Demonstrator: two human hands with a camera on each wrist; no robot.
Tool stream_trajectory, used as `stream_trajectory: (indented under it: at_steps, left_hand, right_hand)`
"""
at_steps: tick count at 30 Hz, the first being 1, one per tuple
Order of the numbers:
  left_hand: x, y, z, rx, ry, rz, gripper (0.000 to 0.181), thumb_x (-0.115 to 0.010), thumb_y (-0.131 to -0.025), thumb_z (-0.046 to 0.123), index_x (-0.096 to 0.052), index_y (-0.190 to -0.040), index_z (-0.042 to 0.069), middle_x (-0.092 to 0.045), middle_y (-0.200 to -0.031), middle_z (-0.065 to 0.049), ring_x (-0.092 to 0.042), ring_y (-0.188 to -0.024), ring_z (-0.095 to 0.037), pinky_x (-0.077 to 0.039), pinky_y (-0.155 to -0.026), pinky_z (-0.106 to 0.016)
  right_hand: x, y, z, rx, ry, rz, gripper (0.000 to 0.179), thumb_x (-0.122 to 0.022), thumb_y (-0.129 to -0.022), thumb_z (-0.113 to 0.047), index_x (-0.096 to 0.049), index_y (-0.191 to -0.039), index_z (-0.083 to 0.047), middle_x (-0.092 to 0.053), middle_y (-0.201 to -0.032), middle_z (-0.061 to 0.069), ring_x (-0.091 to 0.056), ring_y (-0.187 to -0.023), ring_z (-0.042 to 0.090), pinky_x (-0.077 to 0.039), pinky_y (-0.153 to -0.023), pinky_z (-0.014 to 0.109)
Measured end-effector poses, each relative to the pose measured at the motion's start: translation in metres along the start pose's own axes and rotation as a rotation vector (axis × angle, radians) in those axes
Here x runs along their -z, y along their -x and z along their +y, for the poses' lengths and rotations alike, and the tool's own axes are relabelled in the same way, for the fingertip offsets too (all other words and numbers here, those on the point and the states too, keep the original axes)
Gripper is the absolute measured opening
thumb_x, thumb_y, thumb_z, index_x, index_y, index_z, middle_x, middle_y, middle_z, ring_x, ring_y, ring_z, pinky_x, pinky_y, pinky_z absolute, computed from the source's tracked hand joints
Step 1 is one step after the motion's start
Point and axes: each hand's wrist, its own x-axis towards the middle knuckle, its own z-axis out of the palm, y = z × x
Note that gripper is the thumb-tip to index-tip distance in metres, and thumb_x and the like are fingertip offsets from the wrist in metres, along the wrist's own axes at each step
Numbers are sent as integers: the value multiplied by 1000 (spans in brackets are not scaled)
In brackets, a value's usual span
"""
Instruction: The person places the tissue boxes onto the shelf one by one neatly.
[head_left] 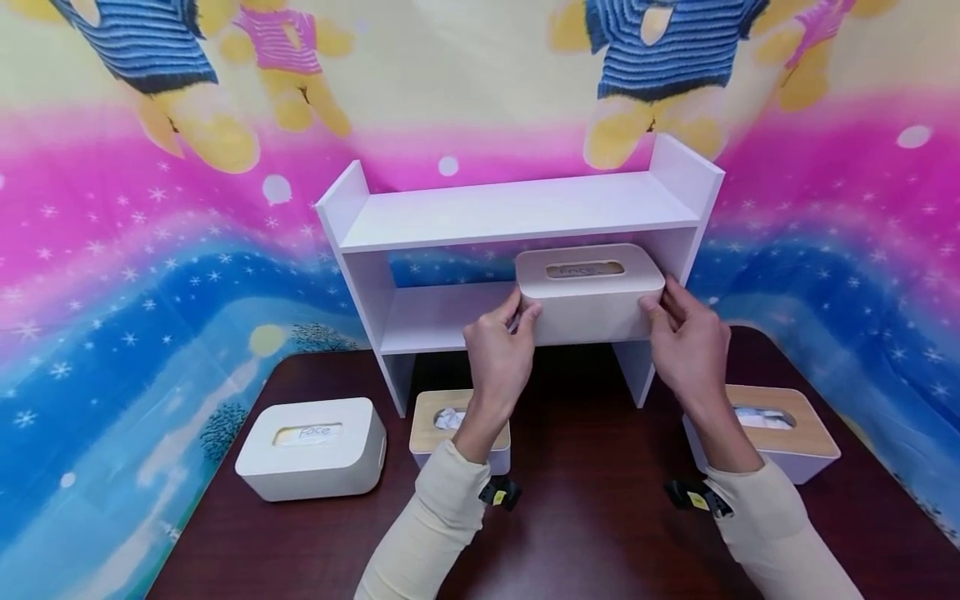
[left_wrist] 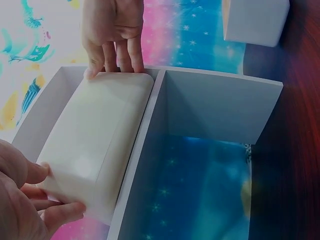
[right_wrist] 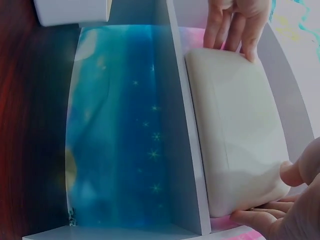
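Note:
Both hands hold a cream tissue box [head_left: 592, 312] by its two short ends, at the right part of the white shelf's [head_left: 435, 321] lower board. "Face" is written in the slot on its top. My left hand [head_left: 501, 350] grips the left end, thumb on the front and fingers round the side. At the right end, my right hand [head_left: 688, 337] grips in the same way, close to the shelf's side panel. In the left wrist view the tissue box [left_wrist: 95, 145] overlaps the shelf board's edge. The right wrist view shows the tissue box [right_wrist: 240, 130] along that same edge.
Another cream tissue box [head_left: 311, 458] stands on the dark table [head_left: 570, 500] at the left. A wood-topped tissue box [head_left: 431, 417] is partly behind the left forearm, and a second wood-topped tissue box [head_left: 787, 442] sits at the right. A patterned cloth [head_left: 465, 100] hangs behind the shelf.

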Motion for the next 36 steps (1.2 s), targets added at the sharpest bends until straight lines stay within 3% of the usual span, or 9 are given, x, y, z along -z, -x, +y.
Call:
stream_trajectory:
  at_steps: [7,14,22,23,25,26,29,31,36]
  left_hand:
    - [-4,3,-1,-3,25,-40,47,-79,-99,18,-69,-143,7,-73,-136,-17,-73,-121,-28,-65,-89,-36]
    - [18,14,-6,-23,6,-62,60,-83,-97,27,-62,-149,3,-64,-148,-17,-70,-127,-30,-65,-92,-41]
    - [61,35,-22,1,-96,-109,67,-83,-96,33,-59,-153,7,-60,-154,-17,-71,-128,-30,-60,-105,-46]
    - [66,38,-25,12,-111,-122,69,-83,-96,35,-58,-154,7,-66,-148,-19,-78,-110,-26,-59,-108,-47]
    - [76,44,-31,47,-143,-157,72,-82,-97,38,-56,-156,8,-64,-152,-15,-73,-125,-24,-56,-113,-49]
    - [81,47,-33,65,-158,-173,74,-82,-97,40,-55,-157,8,-63,-153,-14,-76,-117,-26,-55,-114,-50]
    - [92,55,-41,92,-203,-210,76,-80,-98,43,-52,-159,8,-61,-156,-13,-74,-120,-28,-52,-117,-53]
    - [98,59,-47,99,-227,-233,77,-78,-99,44,-50,-160,7,-52,-164,-12,-69,-129,-35,-51,-117,-54]
    - [111,67,-60,127,-286,-293,81,-76,-100,45,-43,-164,8,-46,-168,-12,-58,-145,-33,-48,-120,-56]
  right_hand:
    - [12,23,1,-34,16,-16,63,-70,-105,-40,-47,-162,-25,-57,-157,5,-62,-140,24,-54,-102,41]
    - [18,49,5,19,37,-116,66,-71,-105,-40,-47,-163,-18,-57,-158,16,-63,-138,37,-52,-96,27]
    - [7,69,7,83,80,-246,68,-69,-106,-42,-46,-164,-15,-57,-158,19,-66,-133,43,-57,-99,50]
    - [5,71,7,89,79,-256,68,-69,-106,-42,-47,-164,-15,-57,-158,19,-67,-133,42,-57,-100,52]
    - [1,75,7,96,82,-278,67,-69,-106,-41,-48,-163,-13,-59,-156,21,-68,-130,42,-58,-101,57]
    - [-2,77,7,98,89,-287,68,-70,-106,-42,-48,-163,-12,-60,-154,22,-69,-128,43,-58,-101,59]
    - [-9,82,8,98,91,-326,70,-69,-106,-43,-47,-163,-10,-59,-154,24,-69,-128,43,-58,-102,61]
    - [-14,85,10,96,88,-356,71,-70,-105,-43,-46,-164,-10,-59,-153,26,-69,-127,45,-58,-103,62]
    - [-32,96,14,134,78,-395,72,-74,-103,-41,-49,-162,-8,-59,-154,25,-71,-123,46,-59,-102,62]
